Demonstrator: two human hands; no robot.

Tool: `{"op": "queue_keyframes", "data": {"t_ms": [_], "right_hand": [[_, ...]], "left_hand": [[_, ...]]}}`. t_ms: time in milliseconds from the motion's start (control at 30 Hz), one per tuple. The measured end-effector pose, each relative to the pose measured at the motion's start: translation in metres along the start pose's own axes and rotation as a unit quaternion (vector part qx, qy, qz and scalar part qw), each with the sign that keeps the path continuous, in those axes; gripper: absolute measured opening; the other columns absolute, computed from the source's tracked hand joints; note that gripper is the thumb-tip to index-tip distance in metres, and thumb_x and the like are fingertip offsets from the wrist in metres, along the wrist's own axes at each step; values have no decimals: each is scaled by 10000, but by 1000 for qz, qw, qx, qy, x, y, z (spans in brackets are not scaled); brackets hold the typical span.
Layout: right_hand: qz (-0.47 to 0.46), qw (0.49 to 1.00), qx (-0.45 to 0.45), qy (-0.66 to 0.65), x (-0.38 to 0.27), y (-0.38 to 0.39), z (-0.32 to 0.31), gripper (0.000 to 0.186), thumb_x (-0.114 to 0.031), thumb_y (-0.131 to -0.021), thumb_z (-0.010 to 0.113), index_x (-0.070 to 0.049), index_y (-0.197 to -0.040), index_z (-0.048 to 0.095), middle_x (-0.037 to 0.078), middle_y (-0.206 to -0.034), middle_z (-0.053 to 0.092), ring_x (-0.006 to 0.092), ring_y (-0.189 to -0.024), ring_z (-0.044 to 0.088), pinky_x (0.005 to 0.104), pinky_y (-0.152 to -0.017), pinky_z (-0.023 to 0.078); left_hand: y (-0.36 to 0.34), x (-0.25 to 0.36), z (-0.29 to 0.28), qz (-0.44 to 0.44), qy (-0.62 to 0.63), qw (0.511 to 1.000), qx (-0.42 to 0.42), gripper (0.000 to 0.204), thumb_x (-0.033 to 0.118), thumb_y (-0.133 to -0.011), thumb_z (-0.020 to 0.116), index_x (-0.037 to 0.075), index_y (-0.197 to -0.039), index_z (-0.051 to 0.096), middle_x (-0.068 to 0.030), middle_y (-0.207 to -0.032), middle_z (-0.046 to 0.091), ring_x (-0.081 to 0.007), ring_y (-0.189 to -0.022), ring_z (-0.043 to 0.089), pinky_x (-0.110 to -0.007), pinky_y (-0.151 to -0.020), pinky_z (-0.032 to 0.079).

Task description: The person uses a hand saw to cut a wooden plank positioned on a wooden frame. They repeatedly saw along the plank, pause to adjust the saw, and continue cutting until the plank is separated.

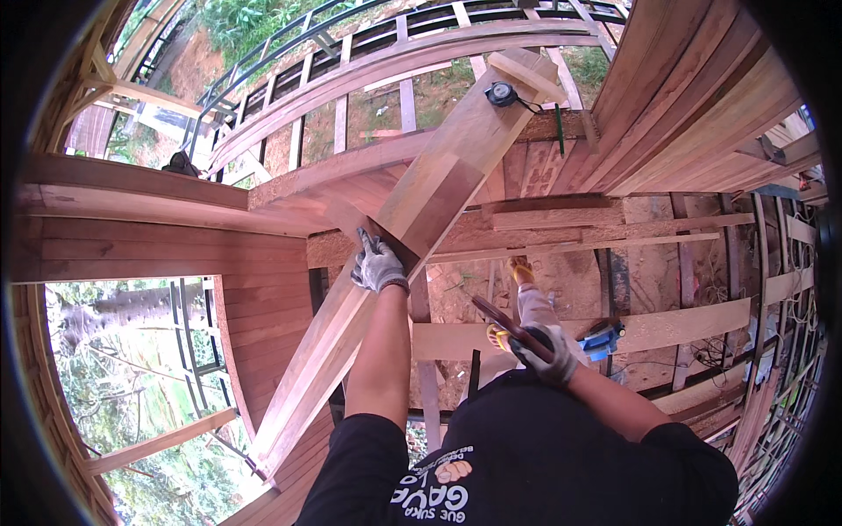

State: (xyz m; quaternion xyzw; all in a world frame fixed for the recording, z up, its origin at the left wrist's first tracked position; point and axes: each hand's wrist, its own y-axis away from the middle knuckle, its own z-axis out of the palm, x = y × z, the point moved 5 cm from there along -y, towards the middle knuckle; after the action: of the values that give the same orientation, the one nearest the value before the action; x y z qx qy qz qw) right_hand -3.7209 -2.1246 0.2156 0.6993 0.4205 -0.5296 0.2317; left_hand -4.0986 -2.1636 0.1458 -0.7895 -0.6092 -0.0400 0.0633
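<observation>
My gloved left hand [379,265] rests with fingers extended on a short dark board [399,245], which lies across a long pale plank [421,180] running diagonally. My gloved right hand [545,355] is closed round a long, narrow dark reddish-brown piece [500,317], seemingly wood, held below and right of the plank. A black tape measure [502,94] sits near the plank's far end, beside a small pale offcut [526,77].
Wood-clad walls [263,351] surround me, with open framing and greenery outside. Below, my sandalled foot [522,270] is among loose boards [667,316], joists and dirt. A blue power tool [601,340] lies right of my legs. A dark bag [180,165] sits on the left ledge.
</observation>
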Motion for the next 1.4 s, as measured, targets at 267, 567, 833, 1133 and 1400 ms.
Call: {"op": "queue_keyframes", "data": {"t_ms": [267, 567, 833, 1133, 1400], "right_hand": [[-180, 967, 28, 177, -1, -56, 18, 209, -72, -797, 685, -51, -992, 612, 94, -873, 658, 237, -697, 655, 342, -607, 514], [-23, 993, 72, -89, 6, -46, 28, 187, -80, -808, 674, -59, -971, 584, 70, -752, 632, 247, -623, 643, 342, -567, 500], [-25, 995, 33, -89, 22, -52, 35, 255, -89, -815, 668, -33, -1030, 542, 76, -782, 628, 256, -654, 643, 359, -594, 499], [-52, 997, 27, -53, 12, -59, 27, 293, -102, -817, 670, -17, -1074, 560, 82, -782, 650, 246, -659, 655, 347, -597, 511], [-54, 987, 70, -137, -16, -77, 1, 225, -107, -841, 615, -6, -1038, 571, 56, -772, 647, 187, -634, 638, 310, -599, 514]], "left_hand": [[1, 5, 0, 5, 0, 1000, 21, 545, 404, -912, 518, 384, -1441, 389, -118, -1016, 654, -280, -1009, 582, -479, -982, 287], [10, 3, 0, 30, 9, 999, 19, 580, 385, -895, 552, 370, -1450, 383, -124, -1002, 646, -283, -1009, 583, -500, -1006, 273], [3, 8, -3, 11, 21, 1000, 10, 592, 384, -895, 556, 369, -1457, 369, -129, -1008, 647, -286, -997, 589, -484, -997, 287], [-1, 2, 0, 15, 13, 1000, 24, 579, 383, -902, 547, 358, -1456, 376, -118, -970, 652, -273, -954, 593, -469, -956, 305], [2, 6, -4, 8, 40, 999, 7, 540, 386, -922, 513, 336, -1448, 400, -113, -942, 652, -279, -933, 596, -470, -936, 310]]}}
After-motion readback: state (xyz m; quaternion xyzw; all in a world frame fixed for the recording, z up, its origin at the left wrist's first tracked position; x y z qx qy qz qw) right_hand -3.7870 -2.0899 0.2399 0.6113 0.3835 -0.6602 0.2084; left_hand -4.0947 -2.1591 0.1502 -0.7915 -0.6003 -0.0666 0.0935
